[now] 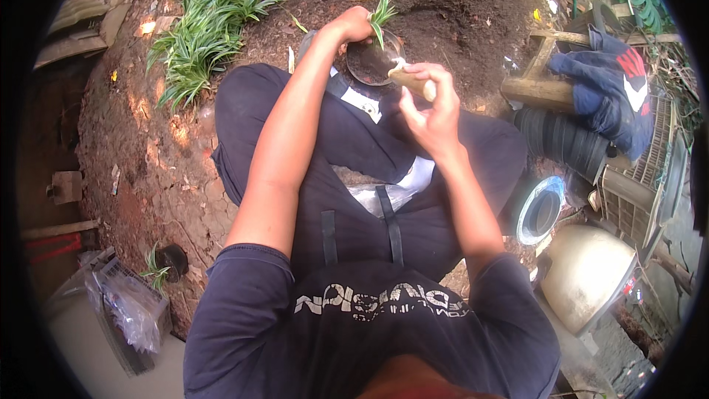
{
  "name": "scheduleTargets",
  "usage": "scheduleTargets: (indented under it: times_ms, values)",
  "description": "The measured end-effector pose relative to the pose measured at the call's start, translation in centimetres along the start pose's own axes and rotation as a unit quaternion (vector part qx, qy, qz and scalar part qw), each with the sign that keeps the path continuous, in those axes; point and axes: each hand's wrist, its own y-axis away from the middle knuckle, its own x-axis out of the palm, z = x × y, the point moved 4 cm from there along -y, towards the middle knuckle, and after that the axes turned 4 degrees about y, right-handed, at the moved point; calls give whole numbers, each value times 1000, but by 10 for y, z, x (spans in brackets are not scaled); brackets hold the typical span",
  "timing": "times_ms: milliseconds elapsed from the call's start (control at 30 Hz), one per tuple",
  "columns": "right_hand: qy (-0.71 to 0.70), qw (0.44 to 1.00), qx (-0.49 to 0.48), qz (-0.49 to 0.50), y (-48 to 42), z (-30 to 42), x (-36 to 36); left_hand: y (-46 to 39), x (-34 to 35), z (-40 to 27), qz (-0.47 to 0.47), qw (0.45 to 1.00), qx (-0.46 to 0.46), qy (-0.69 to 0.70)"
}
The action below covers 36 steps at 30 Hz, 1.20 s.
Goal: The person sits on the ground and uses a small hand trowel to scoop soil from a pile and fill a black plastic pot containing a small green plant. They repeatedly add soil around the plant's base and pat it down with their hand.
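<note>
My left hand (354,23) grips a small spider plant (381,15) with green-and-white leaves. It holds the plant at the far rim of a round dark plant pot (354,71), and the roots are hidden. In my right hand (437,102) is the pale wooden handle of a hand tool (412,83), pinched between thumb and fingers. The tool's bright metal end points into the pot; its blade cannot be made out. Dark soil shows inside the pot, which stands on the ground just beyond my crossed legs (360,138).
A heap of dark soil (454,5) lies beyond the pot. Several spider plants (221,27) cluster at left. To the right are stacked black pots (559,136), a blue-rimmed bucket (540,210) and a cloth (604,83) over a wooden stool (537,91). A potted plant (171,262) sits lower left.
</note>
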Motion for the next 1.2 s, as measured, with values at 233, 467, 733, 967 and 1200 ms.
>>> scheduleTargets:
  times_ms: [233,467,733,967,1200]
  values:
    - [-17,999,-3,44,3,-3,4,0,1,0,12,1000,-8,-8]
    - [3,999,-33,11,12,-17,21,-4,1,-3,16,1000,4,-17]
    - [4,999,-23,-30,13,-13,22,-6,1,2,-7,999,29,-34]
    - [-11,1000,-17,-9,2,-3,-4,-3,1,5,5,1000,25,-13]
    - [-41,993,-24,110,-10,-5,-19,2,0,-3,-6,1000,28,-4]
